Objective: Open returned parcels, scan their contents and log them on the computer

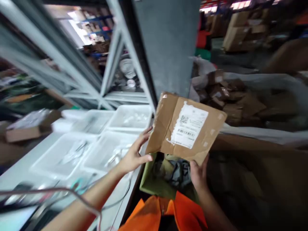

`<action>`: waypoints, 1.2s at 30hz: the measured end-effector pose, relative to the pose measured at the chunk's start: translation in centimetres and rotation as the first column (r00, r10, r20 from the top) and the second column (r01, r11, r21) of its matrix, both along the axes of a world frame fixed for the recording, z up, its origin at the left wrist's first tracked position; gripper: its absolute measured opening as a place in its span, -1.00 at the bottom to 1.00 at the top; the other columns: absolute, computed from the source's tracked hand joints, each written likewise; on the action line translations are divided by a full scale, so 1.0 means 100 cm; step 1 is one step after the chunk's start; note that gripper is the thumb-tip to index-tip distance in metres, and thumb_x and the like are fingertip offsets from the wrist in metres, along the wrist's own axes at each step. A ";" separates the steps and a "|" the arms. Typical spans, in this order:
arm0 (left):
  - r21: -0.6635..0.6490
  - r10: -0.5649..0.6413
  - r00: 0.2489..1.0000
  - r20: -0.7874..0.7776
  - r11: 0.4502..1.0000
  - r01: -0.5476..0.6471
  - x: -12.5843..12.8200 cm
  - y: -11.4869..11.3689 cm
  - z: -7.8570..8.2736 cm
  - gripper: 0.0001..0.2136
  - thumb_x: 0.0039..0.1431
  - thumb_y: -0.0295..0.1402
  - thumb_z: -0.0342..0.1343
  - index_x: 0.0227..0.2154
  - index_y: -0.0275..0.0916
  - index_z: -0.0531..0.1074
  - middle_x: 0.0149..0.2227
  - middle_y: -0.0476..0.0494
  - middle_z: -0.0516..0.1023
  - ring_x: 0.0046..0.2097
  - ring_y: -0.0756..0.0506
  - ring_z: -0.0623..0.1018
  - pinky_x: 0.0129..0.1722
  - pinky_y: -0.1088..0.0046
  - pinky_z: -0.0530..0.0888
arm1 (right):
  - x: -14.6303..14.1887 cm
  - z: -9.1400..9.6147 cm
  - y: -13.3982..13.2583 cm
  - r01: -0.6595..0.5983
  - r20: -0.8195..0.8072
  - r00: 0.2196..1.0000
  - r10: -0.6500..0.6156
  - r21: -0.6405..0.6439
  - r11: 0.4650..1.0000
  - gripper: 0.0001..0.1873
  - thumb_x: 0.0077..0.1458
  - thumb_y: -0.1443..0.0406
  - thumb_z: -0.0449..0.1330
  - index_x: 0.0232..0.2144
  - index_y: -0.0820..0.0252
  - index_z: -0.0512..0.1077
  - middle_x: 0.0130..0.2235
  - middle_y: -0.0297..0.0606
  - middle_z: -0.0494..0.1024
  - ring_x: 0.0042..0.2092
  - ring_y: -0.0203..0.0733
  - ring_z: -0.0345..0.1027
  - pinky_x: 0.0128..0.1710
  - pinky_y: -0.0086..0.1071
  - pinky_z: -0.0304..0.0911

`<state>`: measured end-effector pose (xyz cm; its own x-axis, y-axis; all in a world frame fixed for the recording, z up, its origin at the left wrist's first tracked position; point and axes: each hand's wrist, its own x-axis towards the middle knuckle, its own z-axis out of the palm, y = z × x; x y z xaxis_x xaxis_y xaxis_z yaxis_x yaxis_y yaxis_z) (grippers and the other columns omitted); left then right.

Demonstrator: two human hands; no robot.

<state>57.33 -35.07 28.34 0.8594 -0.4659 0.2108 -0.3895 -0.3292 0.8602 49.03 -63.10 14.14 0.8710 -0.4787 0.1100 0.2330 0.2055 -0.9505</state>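
I hold a flat brown cardboard parcel [185, 126] with a white shipping label in front of me, tilted. My right hand [198, 173] grips its lower edge from beneath, fingers closed on it. My left hand [134, 154] is at the parcel's left edge with fingers spread and touching the cardboard. Below the parcel sits a green box [158, 179] holding dark items. My orange vest [163, 213] shows at the bottom.
White plastic trays [96, 141] lie on a pale table [19, 170] to the left, with cables near its front edge. A grey metal rack [115, 64] rises behind. A large bin of brown parcels [231, 96] stands to the right, with stacked boxes beyond.
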 end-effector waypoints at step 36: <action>-0.043 0.839 -0.281 -0.466 -0.339 -0.940 -0.652 0.268 -0.156 -0.32 -0.10 0.09 0.43 0.01 -0.27 0.57 0.10 -0.32 0.66 0.15 -0.40 0.62 0.24 0.00 0.53 | -0.171 -0.060 0.560 -0.515 -0.841 0.303 0.449 -0.540 -0.665 -0.56 0.37 0.12 0.28 0.17 0.21 0.45 0.16 -0.08 0.53 0.07 -0.04 0.51 0.07 -0.05 0.50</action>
<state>-7.85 -8.28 12.74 0.1554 0.9686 -0.1943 0.2522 0.1512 0.9558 31.91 -7.08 8.10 0.4222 0.7748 -0.4705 0.7267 -0.5996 -0.3353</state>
